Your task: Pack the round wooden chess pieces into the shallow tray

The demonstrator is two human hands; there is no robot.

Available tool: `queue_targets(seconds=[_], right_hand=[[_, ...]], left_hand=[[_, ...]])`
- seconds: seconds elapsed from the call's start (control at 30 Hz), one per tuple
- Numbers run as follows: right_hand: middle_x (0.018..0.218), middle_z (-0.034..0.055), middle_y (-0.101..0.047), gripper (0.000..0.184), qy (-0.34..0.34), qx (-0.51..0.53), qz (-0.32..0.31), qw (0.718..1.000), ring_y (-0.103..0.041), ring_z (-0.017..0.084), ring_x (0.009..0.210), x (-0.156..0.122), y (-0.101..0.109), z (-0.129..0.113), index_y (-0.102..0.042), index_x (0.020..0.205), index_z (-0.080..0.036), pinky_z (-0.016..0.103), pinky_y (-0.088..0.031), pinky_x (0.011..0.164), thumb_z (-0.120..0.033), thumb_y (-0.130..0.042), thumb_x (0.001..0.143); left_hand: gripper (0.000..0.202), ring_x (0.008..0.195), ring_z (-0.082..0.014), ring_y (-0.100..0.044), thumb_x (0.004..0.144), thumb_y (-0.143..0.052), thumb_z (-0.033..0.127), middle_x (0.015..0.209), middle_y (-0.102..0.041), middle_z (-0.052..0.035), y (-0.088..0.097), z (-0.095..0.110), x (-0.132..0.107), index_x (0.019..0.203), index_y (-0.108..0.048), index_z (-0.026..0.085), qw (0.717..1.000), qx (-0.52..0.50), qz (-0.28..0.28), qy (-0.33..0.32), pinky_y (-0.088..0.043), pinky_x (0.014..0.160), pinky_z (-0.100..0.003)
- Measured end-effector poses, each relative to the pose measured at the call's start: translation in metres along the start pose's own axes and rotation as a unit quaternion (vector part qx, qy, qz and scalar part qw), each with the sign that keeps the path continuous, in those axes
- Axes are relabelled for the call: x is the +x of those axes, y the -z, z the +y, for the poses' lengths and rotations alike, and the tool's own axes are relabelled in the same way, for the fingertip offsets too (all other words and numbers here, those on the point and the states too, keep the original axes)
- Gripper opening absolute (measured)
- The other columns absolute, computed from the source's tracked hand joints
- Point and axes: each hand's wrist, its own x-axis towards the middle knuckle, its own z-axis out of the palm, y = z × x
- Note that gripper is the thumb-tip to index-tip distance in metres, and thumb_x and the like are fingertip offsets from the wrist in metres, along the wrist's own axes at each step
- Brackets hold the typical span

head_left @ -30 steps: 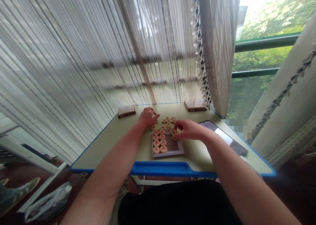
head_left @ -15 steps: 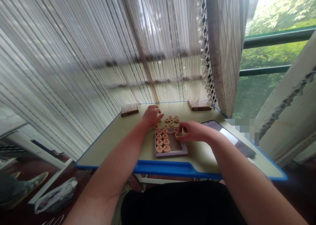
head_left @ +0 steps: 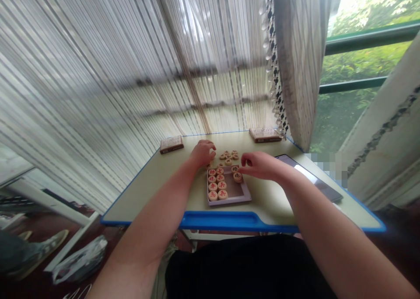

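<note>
A shallow white tray lies on the pale green desk. Several round wooden chess pieces with red marks stand in two columns at its left; two pieces with dark marks sit at its upper right. More loose pieces lie on the desk behind the tray. My left hand rests curled over the loose pieces at the tray's far left corner; what its fingers hold is hidden. My right hand hovers just above the dark-marked pieces, fingers curled, nothing visibly in them.
Two small brown boxes stand at the desk's back, one left and one right. A dark phone lies right of my right hand. String curtains hang behind the desk. A blue lip runs along the front edge. A plastic bag lies on the floor.
My right hand has set a dark-marked piece in the tray's right column and lifted slightly off it. My left hand stays over the loose pieces. The camera has shifted a little.
</note>
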Motion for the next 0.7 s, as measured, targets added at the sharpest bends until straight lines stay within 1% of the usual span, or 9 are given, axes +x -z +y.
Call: queue_targets(seconds=[0.1, 0.17, 0.27, 0.33, 0.4, 0.5, 0.6, 0.7], right_hand=[[0.075, 0.0047, -0.063, 0.03, -0.056, -0.021, 0.05, 0.997, -0.053, 0.016, 0.065, 0.004, -0.001, 0.006, -0.061, 0.079, -0.021, 0.024, -0.031, 0.051, -0.048, -0.049, 0.074], [0.076, 0.0049, -0.064, 0.03, -0.067, -0.024, 0.059, 0.996, -0.053, 0.017, 0.066, 0.006, -0.003, 0.008, -0.06, 0.079, -0.021, 0.024, -0.031, 0.051, -0.048, -0.048, 0.074], [0.078, 0.0046, -0.064, 0.03, -0.065, -0.015, 0.063, 0.996, -0.054, 0.016, 0.066, 0.006, -0.006, 0.008, -0.06, 0.082, -0.022, 0.024, -0.031, 0.051, -0.048, -0.049, 0.074], [0.079, 0.0047, -0.064, 0.031, -0.07, -0.008, 0.067, 0.995, -0.054, 0.016, 0.066, 0.005, -0.006, 0.008, -0.059, 0.087, -0.022, 0.024, -0.031, 0.051, -0.047, -0.049, 0.073], [0.081, 0.0053, -0.064, 0.033, -0.079, -0.006, 0.07, 0.994, -0.054, 0.017, 0.066, 0.005, -0.007, 0.008, -0.058, 0.092, -0.022, 0.024, -0.032, 0.051, -0.047, -0.05, 0.073], [0.083, 0.0062, -0.064, 0.035, -0.083, -0.011, 0.069, 0.994, -0.055, 0.018, 0.069, 0.006, -0.008, 0.009, -0.058, 0.094, -0.022, 0.025, -0.033, 0.053, -0.048, -0.05, 0.073], [0.084, 0.0066, -0.064, 0.035, -0.085, -0.013, 0.074, 0.994, -0.055, 0.018, 0.07, 0.007, -0.008, 0.011, -0.058, 0.094, -0.022, 0.025, -0.034, 0.054, -0.049, -0.05, 0.073], [0.084, 0.0068, -0.064, 0.034, -0.084, -0.01, 0.08, 0.993, -0.055, 0.018, 0.07, 0.008, -0.008, 0.011, -0.059, 0.093, -0.022, 0.025, -0.035, 0.055, -0.049, -0.049, 0.074]], left_hand=[[0.031, 0.104, -0.0185, -0.052, 0.072, -0.047, 0.017, 0.108, -0.061, -0.0057, -0.004, 0.009, 0.004, 0.097, -0.066, 0.019, 0.997, -0.065, -0.03, -0.03, -0.037, 0.097, -0.034], [0.036, 0.108, -0.0171, -0.051, 0.075, -0.044, 0.017, 0.115, -0.059, -0.0042, -0.006, 0.015, 0.005, 0.104, -0.064, 0.022, 0.993, -0.09, -0.06, -0.052, -0.034, 0.099, -0.033], [0.032, 0.118, -0.0199, -0.043, 0.076, -0.047, 0.022, 0.123, -0.054, -0.0015, -0.008, 0.022, 0.005, 0.102, -0.065, 0.027, 0.991, -0.069, -0.096, -0.068, -0.026, 0.105, -0.039], [0.027, 0.119, -0.0215, -0.042, 0.074, -0.052, 0.027, 0.123, -0.054, -0.0013, -0.008, 0.022, 0.004, 0.096, -0.068, 0.028, 0.992, -0.053, -0.095, -0.063, -0.026, 0.105, -0.04], [0.022, 0.113, -0.0213, -0.047, 0.071, -0.057, 0.032, 0.119, -0.057, -0.003, -0.007, 0.02, 0.004, 0.088, -0.07, 0.025, 0.995, -0.051, -0.075, -0.049, -0.031, 0.101, -0.037], [0.02, 0.098, -0.0194, -0.056, 0.07, -0.059, 0.035, 0.105, -0.064, -0.0046, -0.004, 0.017, 0.005, 0.077, -0.071, 0.02, 0.996, -0.061, -0.057, -0.044, -0.038, 0.094, -0.034], [0.019, 0.085, -0.0171, -0.059, 0.07, -0.058, 0.033, 0.089, -0.068, -0.0028, -0.002, 0.017, 0.005, 0.078, -0.069, 0.019, 0.993, -0.067, -0.078, -0.054, -0.042, 0.086, -0.031], [0.023, 0.079, -0.0156, -0.059, 0.069, -0.058, 0.029, 0.083, -0.066, -0.0018, 0.0, 0.02, 0.004, 0.087, -0.068, 0.019, 0.991, -0.072, -0.105, -0.051, -0.045, 0.078, -0.028]])
